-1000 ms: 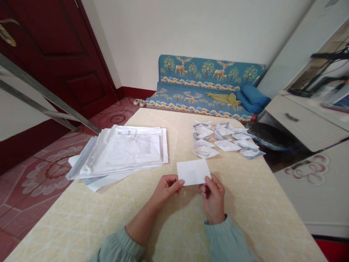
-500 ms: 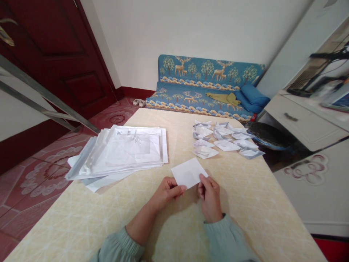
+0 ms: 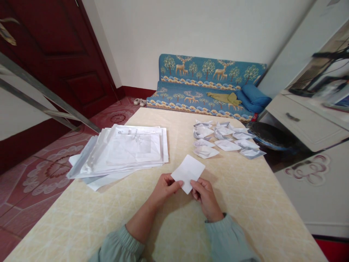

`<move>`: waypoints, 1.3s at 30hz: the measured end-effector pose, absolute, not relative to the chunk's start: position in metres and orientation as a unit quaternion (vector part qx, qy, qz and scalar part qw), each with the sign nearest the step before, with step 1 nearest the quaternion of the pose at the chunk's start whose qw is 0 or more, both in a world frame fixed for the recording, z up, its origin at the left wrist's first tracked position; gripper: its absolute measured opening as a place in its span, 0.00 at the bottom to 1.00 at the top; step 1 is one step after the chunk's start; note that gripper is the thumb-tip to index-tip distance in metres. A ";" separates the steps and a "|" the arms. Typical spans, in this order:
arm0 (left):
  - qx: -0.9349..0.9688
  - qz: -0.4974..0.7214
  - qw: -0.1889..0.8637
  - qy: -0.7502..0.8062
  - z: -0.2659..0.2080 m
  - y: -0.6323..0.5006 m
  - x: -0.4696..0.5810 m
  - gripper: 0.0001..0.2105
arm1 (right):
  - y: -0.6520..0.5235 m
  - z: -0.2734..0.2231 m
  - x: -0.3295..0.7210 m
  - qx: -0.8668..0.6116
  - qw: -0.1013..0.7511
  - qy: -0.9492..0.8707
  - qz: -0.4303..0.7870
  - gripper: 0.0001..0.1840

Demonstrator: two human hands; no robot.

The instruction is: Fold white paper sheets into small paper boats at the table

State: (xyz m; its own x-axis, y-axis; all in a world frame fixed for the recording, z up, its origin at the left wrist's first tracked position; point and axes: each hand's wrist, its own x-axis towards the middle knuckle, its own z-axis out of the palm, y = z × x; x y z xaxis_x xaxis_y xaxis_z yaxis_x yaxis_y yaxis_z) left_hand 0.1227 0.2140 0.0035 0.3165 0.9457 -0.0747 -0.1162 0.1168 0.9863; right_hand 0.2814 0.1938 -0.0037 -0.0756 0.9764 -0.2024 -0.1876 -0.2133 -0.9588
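A small white folded sheet of paper [image 3: 188, 170] is held above the table between both hands, one corner pointing toward me. My left hand [image 3: 167, 187] pinches its left edge, thumb on top and fingers beneath. On the lower right edge, my right hand [image 3: 205, 194] grips it the same way, with the fingers partly hidden underneath. Beyond the right hand, several folded paper boats [image 3: 226, 145] stand grouped in rows at the table's far right. To the left lies a messy stack of paper sheets [image 3: 133, 145], some printed.
The table [image 3: 114, 214] has a pale yellow patterned cover. Behind it is a blue sofa [image 3: 188, 85] with a deer pattern. A dark red door [image 3: 54, 47] and metal bars [image 3: 51, 91] are at the left. A white cabinet [image 3: 308, 120] and a dark round pan [image 3: 269, 134] stand at the right.
The paper has turned so that one corner now points down toward me. My right hand has shifted left and down along it, closer to the left hand.
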 end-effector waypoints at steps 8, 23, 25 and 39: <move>0.439 0.493 0.603 0.448 -0.001 0.218 0.125 0.16 | 0.193 0.006 0.281 -0.459 0.470 -0.447 0.607 0.17; 0.439 0.493 0.586 0.469 -0.001 0.216 0.125 0.17 | 0.193 -0.002 0.280 -0.485 0.494 -0.454 0.562 0.16; 0.422 0.509 0.582 0.473 -0.003 0.218 0.123 0.15 | 0.193 -0.002 0.282 -0.495 0.505 -0.442 0.552 0.16; 0.411 0.516 0.620 0.424 -0.005 0.218 0.126 0.15 | 0.195 0.000 0.293 -0.361 0.570 -0.325 0.662 0.13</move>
State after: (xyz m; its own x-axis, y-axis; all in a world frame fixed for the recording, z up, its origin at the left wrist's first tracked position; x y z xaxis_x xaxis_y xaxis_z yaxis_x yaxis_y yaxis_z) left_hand 0.1261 0.2180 -0.0053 0.1079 0.9889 -0.1019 -0.2905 0.1293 0.9481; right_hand 0.2929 0.1951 -0.0002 -0.0885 0.9902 -0.1075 -0.5199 -0.1380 -0.8430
